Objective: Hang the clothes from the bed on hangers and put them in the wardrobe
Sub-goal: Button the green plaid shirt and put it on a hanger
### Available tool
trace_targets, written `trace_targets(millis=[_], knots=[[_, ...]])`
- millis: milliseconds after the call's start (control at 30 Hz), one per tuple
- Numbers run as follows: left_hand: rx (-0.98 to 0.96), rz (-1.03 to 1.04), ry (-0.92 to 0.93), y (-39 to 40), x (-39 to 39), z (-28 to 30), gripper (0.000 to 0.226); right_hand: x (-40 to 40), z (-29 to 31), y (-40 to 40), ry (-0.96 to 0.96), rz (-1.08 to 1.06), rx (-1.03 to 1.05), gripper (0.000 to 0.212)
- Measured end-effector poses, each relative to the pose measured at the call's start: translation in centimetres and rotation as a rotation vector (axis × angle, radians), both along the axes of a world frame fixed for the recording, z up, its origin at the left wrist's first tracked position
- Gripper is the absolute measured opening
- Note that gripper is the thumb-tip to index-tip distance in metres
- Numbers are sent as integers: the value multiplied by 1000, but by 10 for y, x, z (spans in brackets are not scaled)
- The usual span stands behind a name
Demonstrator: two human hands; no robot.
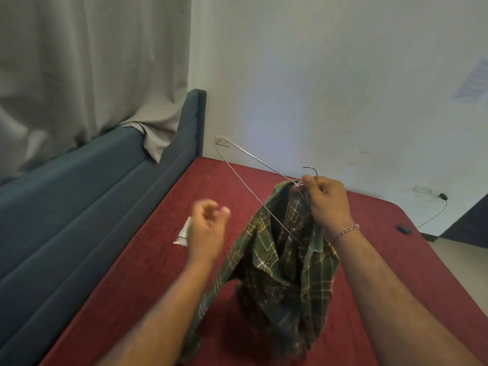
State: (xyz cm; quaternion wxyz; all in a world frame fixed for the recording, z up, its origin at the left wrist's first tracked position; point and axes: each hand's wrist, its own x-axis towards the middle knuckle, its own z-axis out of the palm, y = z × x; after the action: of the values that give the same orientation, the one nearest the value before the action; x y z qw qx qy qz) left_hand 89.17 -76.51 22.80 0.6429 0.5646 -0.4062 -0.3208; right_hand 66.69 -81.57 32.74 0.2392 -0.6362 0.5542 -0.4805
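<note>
Right hand (326, 200) raised, gripping hanger (253, 175)

Dim, flat indoor light, with no hard shadows anywhere. Faint bluish-white glow on the wall (330, 75) near the middle of the frame. Soft dark shadow under the shirt (285, 260) on the red bed (132, 286), lower middle. Motion blur on the left hand (207, 231); right hand (327, 200) sharper. Wide-angle bending along the left and right edges. Soft, slightly smeared detail throughout, paper (474, 80) at upper right unreadable.
</note>
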Motion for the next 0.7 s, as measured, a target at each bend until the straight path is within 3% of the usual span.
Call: trace_targets(millis=[67, 133, 167, 333, 400, 500, 600, 633, 700], knots=[[230, -290, -73, 22, -47, -40, 31, 7, -1, 4, -188, 50, 46, 37], [315, -349, -164, 21, -65, -67, 16, 9, -7, 6, -297, 89, 27, 35], [330, -314, -123, 15, -61, -68, 8, 6, -10, 6, -295, 87, -1, 34], [335, -284, 552, -6, 3, -15, 9, -45, -29, 9, 36, 110, -234, 28], [317, -323, 661, -6, 26, 17, 15, -64, -37, 11, 139, 185, -258, 27], [269, -361, 654, 1, 38, 54, 18, -65, -48, 18, 411, 209, -283, 21], [215, -211, 487, 12, 42, 74, 21, -59, -51, 24, 575, 193, -319, 21], [188, -147, 327, 16, 43, 77, 28, -55, -49, 26, 622, 190, -322, 22], [140, -91, -180, 24, 37, 76, 37, -43, -42, 29, 733, 177, -286, 31]])
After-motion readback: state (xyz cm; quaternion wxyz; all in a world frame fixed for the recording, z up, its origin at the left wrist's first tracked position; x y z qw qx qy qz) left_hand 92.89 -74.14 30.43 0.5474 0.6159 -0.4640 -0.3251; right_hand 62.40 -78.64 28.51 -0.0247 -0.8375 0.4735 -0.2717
